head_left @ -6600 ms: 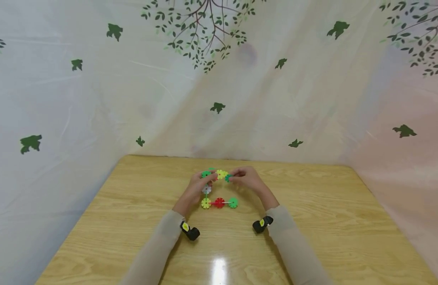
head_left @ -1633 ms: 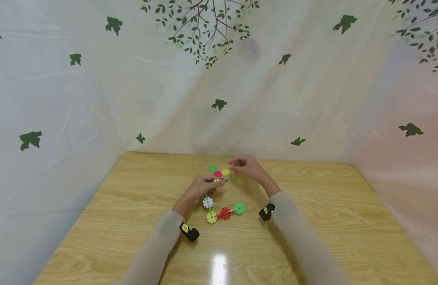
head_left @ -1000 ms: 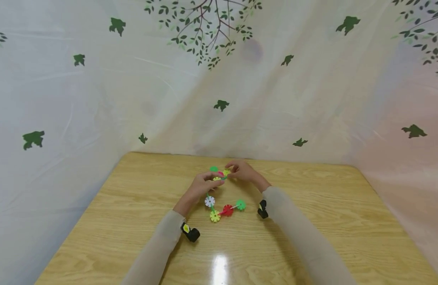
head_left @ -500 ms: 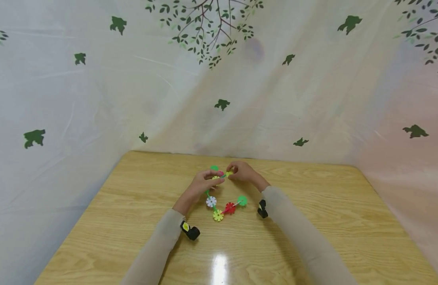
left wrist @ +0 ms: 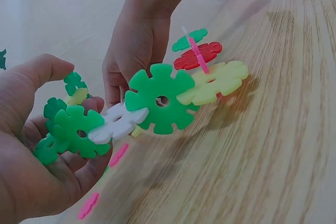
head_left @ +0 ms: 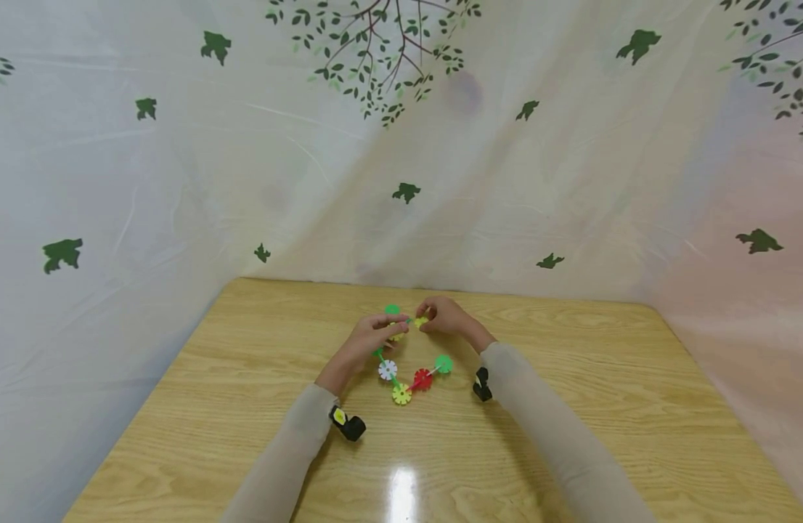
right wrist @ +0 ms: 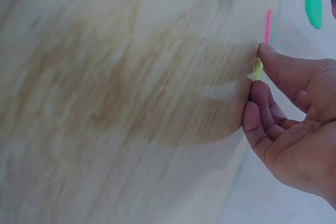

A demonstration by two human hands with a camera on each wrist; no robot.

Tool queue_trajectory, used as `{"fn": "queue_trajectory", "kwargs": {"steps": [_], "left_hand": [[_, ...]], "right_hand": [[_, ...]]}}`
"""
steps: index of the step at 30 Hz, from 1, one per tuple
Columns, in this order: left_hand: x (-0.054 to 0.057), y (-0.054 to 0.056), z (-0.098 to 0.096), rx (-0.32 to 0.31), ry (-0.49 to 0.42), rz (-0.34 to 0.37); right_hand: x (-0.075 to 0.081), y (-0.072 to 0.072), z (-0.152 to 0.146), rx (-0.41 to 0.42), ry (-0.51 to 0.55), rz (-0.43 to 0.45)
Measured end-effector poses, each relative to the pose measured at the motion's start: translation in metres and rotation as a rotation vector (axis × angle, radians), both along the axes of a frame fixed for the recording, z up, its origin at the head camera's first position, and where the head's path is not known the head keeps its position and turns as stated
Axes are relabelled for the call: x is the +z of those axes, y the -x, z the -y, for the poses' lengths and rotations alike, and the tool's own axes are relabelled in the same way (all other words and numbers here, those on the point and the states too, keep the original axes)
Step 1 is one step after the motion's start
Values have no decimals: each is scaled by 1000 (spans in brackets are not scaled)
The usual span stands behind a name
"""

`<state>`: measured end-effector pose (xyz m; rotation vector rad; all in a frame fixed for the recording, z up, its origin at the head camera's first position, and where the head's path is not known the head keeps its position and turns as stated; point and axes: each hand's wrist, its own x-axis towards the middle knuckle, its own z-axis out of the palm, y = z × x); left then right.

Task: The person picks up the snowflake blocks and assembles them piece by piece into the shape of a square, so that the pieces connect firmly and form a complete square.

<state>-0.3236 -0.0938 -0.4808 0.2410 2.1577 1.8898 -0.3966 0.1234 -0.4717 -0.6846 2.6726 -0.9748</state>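
Observation:
My left hand [head_left: 367,341] grips a chain of interlocking flower-shaped discs, its fingers curled about the far end. From there the chain bends toward me through a white disc [head_left: 388,370], a yellow disc [head_left: 401,394], a red disc [head_left: 422,379] and a light green disc [head_left: 443,364]. In the left wrist view, green discs [left wrist: 81,132] lie among the left fingers. Opposite, my right hand [head_left: 449,318] pinches a separate yellow disc [right wrist: 257,69] between thumb and fingertips, close over the tabletop.
A loose green disc [head_left: 392,309] lies on the wooden table [head_left: 245,407] beyond the left hand. Pink discs [left wrist: 119,155] lie flat nearby in the left wrist view. A printed cloth [head_left: 323,211] hangs behind the table's back edge.
My right hand let go of a dark green disc at the chain's end, then moved to the loose yellow disc and pinched it. The chain's near end swung right and away from me.

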Motion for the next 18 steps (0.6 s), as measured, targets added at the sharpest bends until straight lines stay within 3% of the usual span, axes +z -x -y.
{"fn": "queue_trajectory", "kwargs": {"steps": [18], "left_hand": [[0,0,2,-32,4,-11]], "right_hand": [[-1,1,-2,17,20,8]]}}
